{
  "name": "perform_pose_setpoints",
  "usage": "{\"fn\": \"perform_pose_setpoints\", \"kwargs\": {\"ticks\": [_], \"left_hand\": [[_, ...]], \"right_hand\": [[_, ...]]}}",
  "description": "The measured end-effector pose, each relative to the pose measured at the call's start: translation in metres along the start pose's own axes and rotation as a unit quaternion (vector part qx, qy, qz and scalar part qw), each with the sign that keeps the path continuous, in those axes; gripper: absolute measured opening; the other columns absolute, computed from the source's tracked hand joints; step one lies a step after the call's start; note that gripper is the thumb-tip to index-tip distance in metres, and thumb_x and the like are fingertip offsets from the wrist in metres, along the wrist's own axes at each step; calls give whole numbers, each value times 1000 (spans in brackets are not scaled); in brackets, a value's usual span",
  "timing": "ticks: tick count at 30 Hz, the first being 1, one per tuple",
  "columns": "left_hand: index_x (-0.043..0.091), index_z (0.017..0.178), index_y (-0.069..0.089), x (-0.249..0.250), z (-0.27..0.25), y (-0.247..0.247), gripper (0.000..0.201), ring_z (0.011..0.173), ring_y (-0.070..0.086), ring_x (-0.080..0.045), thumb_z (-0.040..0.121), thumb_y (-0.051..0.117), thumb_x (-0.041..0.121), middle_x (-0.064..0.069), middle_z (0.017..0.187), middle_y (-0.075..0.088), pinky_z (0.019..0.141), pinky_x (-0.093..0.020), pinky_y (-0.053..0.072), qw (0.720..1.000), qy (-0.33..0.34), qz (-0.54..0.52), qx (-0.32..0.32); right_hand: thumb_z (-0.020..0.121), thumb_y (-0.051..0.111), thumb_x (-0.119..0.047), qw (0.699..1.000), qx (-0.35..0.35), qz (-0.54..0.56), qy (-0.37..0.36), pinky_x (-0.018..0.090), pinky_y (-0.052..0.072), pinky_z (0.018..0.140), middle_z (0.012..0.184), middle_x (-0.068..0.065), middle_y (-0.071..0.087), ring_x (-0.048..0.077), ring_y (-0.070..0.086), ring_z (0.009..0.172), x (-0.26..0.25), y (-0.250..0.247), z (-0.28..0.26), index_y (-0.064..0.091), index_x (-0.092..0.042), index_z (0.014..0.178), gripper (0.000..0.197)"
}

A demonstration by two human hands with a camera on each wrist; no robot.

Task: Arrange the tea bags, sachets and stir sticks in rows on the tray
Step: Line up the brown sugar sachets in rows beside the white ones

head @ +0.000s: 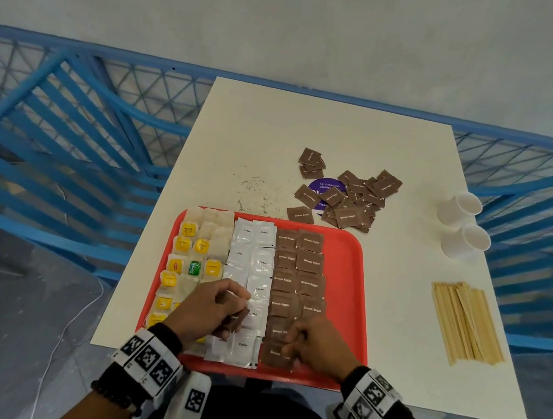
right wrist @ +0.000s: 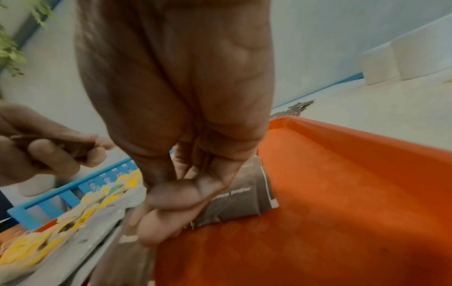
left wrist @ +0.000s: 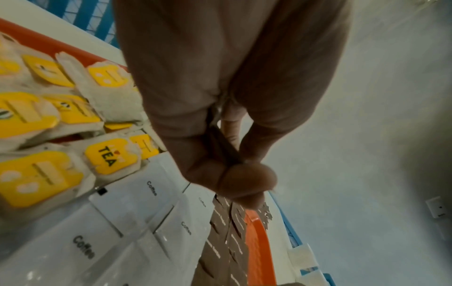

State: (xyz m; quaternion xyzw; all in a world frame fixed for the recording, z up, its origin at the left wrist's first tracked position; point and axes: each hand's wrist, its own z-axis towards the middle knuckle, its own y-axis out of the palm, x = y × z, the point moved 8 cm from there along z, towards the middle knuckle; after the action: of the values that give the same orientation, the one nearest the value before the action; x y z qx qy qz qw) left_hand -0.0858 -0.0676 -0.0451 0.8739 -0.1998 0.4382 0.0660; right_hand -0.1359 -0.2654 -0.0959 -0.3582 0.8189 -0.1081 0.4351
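Over the near end of the red tray (head: 357,273), the left hand (head: 213,309) pinches a few brown sugar sachets (head: 235,320) between thumb and curled fingers, held above the white coffee sachets (head: 260,266). From the left wrist view those held packets show only edge-on, as a thin dark strip; the head view shows their brown faces. Just beside it, the right hand (head: 314,346) curls down onto the nearest brown sugar sachet in the tray's rows (head: 277,356); the right wrist view shows thumb and fingertips (right wrist: 156,226) closing on that packet's edge, which the head view hides under the knuckles. Yellow-tagged tea bags (head: 183,245) fill the tray's left columns, coffee the middle, brown sugar rows (head: 298,274) the right. Beyond the tray, a loose heap of brown sachets (head: 349,197) lies on the white table (head: 278,123), well apart from the hands. Wooden stir sticks (head: 465,322) and two white paper cups (head: 463,223) sit to the right. Blue railing (head: 71,124) borders the table, a pale wall behind.
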Motion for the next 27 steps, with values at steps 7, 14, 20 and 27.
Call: {"fn": "perform_pose_setpoints", "kwargs": {"ticks": [7, 14, 20, 27], "left_hand": [[8, 113, 65, 1, -2, 7, 29, 78, 73, -32, 95, 48, -8, -22, 103, 70, 56, -34, 57, 996, -27, -80, -24], [12, 130, 57, 12, -4, 24, 40, 113, 66, -39, 103, 35, -8, -11, 123, 70, 96, -58, 52, 973, -34, -197, -112], [13, 135, 52, 46, 2, 58, 42, 116, 66, -34, 96, 50, 0, -10, 132, 65, 90, -41, 59, 947, 17, -279, -156], [7, 93, 76, 72, 6, 51, 14, 84, 72, -21, 95, 64, 16, -9, 91, 77, 67, -26, 57, 993, 107, -34, -26]], "right_hand": [[74, 81, -8, 997, 25, -75, -18, 12, 43, 60, 64, -13, 60, -7, 55, 60, -5, 3, 8, 53, -25, 62, 35], [74, 83, -39, 991, 122, -13, -53, 14, 38, 55, 66, -9, 57, 3, 53, 60, -30, -40, -10, 55, -15, 66, 38], [87, 71, -41, 975, 78, 182, -104, 22, 46, 54, 63, -5, 68, 9, 58, 52, -74, -64, -38, 69, -13, 84, 28], [97, 60, -36, 953, 138, 240, -125, 19, 42, 57, 61, 2, 62, 11, 55, 54, -53, -88, -50, 72, -16, 79, 30]]}}
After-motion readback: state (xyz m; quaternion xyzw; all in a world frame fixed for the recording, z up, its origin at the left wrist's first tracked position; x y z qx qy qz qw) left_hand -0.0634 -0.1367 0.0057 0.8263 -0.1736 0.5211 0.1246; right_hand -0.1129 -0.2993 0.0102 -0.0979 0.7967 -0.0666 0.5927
